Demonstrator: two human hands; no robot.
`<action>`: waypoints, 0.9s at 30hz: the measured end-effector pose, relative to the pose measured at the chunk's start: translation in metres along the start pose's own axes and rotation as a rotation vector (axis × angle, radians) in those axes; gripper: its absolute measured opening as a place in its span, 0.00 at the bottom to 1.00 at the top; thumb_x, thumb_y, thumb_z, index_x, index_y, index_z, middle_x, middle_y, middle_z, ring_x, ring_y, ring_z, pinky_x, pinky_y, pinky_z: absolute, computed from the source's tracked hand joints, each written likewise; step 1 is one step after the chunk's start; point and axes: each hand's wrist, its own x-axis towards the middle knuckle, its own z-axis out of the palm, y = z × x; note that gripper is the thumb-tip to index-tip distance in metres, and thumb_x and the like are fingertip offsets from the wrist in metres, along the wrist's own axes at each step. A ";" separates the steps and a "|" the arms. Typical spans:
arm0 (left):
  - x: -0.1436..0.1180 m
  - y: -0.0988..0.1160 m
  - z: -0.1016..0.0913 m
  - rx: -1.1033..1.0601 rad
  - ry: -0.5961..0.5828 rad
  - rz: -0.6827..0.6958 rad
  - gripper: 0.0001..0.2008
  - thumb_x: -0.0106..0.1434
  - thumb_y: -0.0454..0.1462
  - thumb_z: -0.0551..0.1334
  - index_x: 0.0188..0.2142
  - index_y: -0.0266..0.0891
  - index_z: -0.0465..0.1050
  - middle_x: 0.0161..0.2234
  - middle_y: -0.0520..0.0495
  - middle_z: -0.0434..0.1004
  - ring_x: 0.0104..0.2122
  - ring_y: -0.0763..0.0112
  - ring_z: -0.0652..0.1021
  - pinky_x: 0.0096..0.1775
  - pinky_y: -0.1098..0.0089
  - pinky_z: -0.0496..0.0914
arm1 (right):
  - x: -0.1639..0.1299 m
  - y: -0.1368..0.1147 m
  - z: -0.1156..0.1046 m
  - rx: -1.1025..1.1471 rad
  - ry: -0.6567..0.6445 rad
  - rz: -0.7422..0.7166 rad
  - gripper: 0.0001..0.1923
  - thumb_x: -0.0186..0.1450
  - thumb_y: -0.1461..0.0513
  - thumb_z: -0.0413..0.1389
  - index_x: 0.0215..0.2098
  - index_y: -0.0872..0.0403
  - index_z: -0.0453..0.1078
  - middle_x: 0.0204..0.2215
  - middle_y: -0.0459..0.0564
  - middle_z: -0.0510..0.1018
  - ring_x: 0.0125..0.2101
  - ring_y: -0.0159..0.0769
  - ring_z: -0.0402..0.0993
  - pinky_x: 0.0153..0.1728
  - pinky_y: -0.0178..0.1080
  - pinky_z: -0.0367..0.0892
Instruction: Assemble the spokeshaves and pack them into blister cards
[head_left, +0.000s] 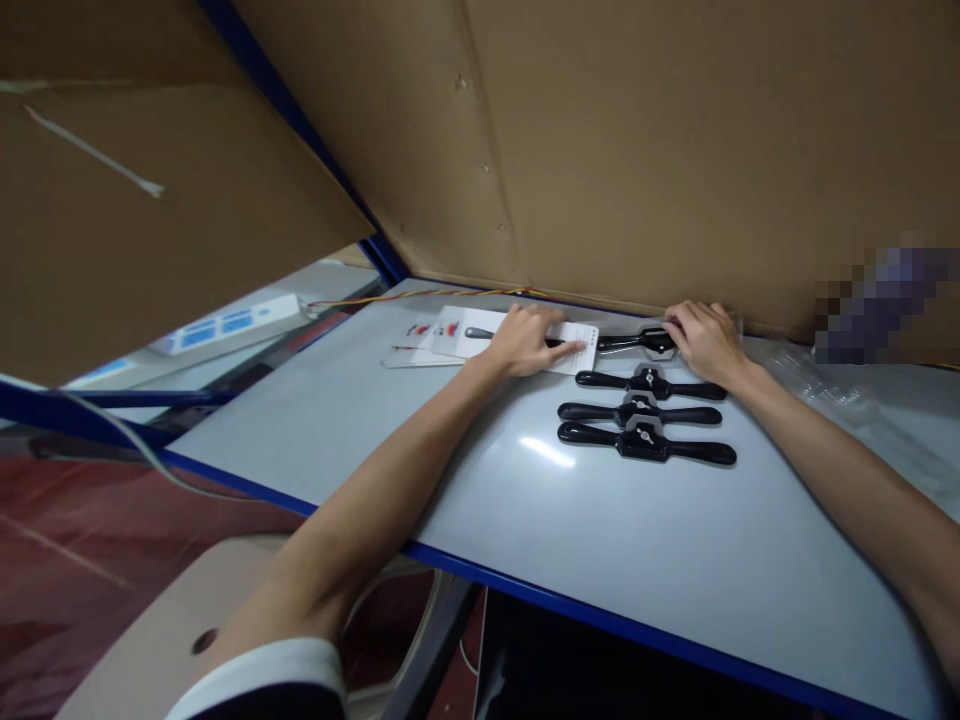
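By the bench's (487, 480) back edge, the left hand (529, 340) lies spread on a card (586, 360); the right hand's (703, 340) fingers curl at a black tool (657, 344), grip unclear. A sharp tug could knock the nearby tools (651, 382).

Left hand (525, 340) partly hides the card (577, 332) — print (594, 335) unreadably small.

The left hand (525, 340) lies spread over white printed cards (442, 345) near the back of the table (637, 560). The right hand (703, 338) is at the end of a black tool (658, 342). Nearer, 3 more black tools (626, 412) lie side by side. Clear plastic (814, 390) lies at right; a power strip (232, 325) sits at far left.
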 end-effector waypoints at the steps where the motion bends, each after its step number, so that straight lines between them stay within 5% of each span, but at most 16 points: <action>1: 0.001 0.006 0.001 0.007 -0.002 0.015 0.31 0.71 0.60 0.54 0.53 0.38 0.79 0.48 0.35 0.84 0.50 0.45 0.79 0.53 0.50 0.66 | 0.001 -0.002 0.000 0.001 -0.006 -0.015 0.17 0.78 0.57 0.44 0.49 0.53 0.73 0.48 0.63 0.84 0.50 0.55 0.77 0.51 0.52 0.63; 8: 0.010 0.038 0.003 0.059 0.128 -0.071 0.29 0.73 0.60 0.55 0.49 0.38 0.78 0.50 0.33 0.81 0.53 0.43 0.76 0.55 0.49 0.65 | 0.003 -0.003 -0.004 0.125 -0.037 0.010 0.17 0.78 0.56 0.46 0.50 0.52 0.74 0.49 0.61 0.83 0.47 0.52 0.79 0.50 0.49 0.68; 18: 0.000 -0.004 -0.015 0.078 0.164 -0.107 0.32 0.68 0.64 0.57 0.48 0.39 0.80 0.48 0.34 0.80 0.54 0.40 0.74 0.58 0.46 0.63 | 0.002 -0.005 -0.006 0.151 -0.042 0.053 0.17 0.77 0.55 0.46 0.50 0.53 0.75 0.49 0.62 0.83 0.45 0.53 0.78 0.47 0.49 0.69; 27: -0.006 -0.017 -0.021 0.103 0.190 -0.084 0.31 0.64 0.64 0.61 0.45 0.40 0.79 0.44 0.37 0.78 0.53 0.40 0.73 0.59 0.44 0.61 | -0.001 -0.002 -0.005 0.113 -0.039 0.029 0.18 0.78 0.55 0.45 0.51 0.52 0.75 0.50 0.60 0.82 0.46 0.53 0.78 0.49 0.48 0.69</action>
